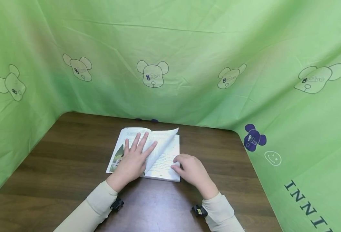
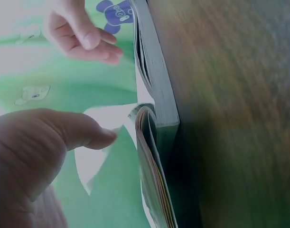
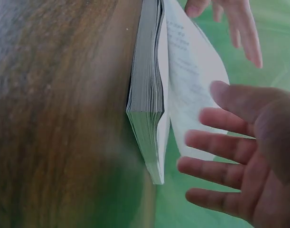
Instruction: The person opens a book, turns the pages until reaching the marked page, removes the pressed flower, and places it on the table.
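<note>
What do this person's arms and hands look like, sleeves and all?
Off-white sleeves cover both arms. A boxy black device sits at the left cuff, another black device, marked yellowish, at the right. Left hand and right hand are gloveless.

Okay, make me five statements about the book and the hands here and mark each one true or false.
1. The book lies open on the table. True.
2. The left hand is balled into a fist. False: the left hand is spread out.
3. One page is partly raised. True.
4. The leaf picture is on the right page. False: the leaf picture is on the left page.
5. The right hand is at the book's right side. True.
</note>
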Action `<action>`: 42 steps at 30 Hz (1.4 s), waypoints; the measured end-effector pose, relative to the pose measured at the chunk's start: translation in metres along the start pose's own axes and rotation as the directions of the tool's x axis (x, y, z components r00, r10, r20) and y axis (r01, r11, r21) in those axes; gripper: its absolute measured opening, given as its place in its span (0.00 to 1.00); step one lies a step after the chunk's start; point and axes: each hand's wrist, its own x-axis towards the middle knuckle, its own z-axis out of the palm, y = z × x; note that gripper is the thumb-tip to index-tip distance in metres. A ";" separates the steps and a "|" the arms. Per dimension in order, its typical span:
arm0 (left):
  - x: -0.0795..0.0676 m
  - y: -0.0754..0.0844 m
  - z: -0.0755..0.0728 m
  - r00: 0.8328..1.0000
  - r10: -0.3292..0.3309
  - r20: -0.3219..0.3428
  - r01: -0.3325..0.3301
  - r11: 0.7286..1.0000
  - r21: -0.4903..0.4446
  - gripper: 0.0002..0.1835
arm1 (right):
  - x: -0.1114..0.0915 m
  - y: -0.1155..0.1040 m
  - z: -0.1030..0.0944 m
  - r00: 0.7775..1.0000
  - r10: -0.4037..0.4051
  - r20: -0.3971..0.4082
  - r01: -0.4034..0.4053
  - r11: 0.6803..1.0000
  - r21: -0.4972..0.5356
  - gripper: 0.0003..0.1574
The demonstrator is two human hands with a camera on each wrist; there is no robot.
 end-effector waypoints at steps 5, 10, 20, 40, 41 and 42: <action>-0.003 -0.001 -0.003 0.989 0.119 0.087 -0.123 0.991 0.046 0.40 | -0.002 -0.001 0.002 0.979 -0.114 0.171 0.109 0.993 0.040 0.25; -0.005 -0.001 -0.004 0.978 0.109 0.180 -0.111 0.994 0.000 0.32 | -0.004 -0.003 0.005 0.950 -0.099 0.297 0.086 0.995 0.059 0.37; -0.005 0.000 -0.004 0.934 -0.093 0.346 0.109 0.994 -0.029 0.32 | -0.005 -0.005 0.003 0.950 -0.099 0.297 0.081 0.994 0.072 0.40; -0.008 0.003 -0.005 0.859 -0.215 0.465 0.293 0.951 -0.102 0.40 | -0.005 -0.002 0.006 0.953 -0.114 0.282 0.110 0.994 0.030 0.31; -0.008 0.003 -0.005 0.867 -0.205 0.454 0.279 0.955 -0.103 0.40 | -0.005 -0.002 0.006 0.953 -0.115 0.280 0.110 0.993 0.034 0.32; -0.007 0.003 -0.004 0.874 -0.196 0.445 0.267 0.958 -0.102 0.40 | -0.005 -0.002 0.006 0.953 -0.116 0.278 0.110 0.993 0.039 0.32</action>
